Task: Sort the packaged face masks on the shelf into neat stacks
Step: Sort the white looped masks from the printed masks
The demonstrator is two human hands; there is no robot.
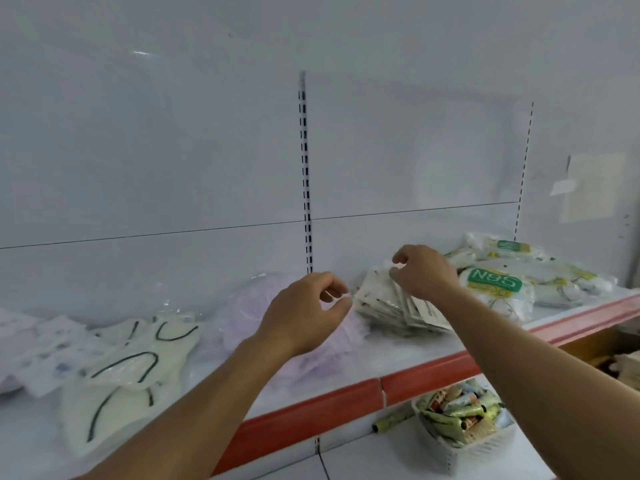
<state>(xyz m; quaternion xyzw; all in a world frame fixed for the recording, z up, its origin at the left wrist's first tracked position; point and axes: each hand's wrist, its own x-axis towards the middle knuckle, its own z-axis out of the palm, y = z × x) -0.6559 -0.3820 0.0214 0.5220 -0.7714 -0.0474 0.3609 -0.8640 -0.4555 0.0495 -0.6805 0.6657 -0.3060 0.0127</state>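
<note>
Left hand [304,313] hovers, fingers loosely curled, empty. Right hand [426,271] touches the mask stack [398,311]; grip unclear. It looks light, slippery, floppy: best squared by its edges.

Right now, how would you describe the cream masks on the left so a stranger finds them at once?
Start at the white shelf with the red front edge. Left of the left hand lie cream masks in clear plastic. Only they have black ear loops.

Red-edged shelf [408,351] carries cream masks [128,372], lilac pack [249,306], packet stack [391,306], green-labelled packs [495,282].
</note>
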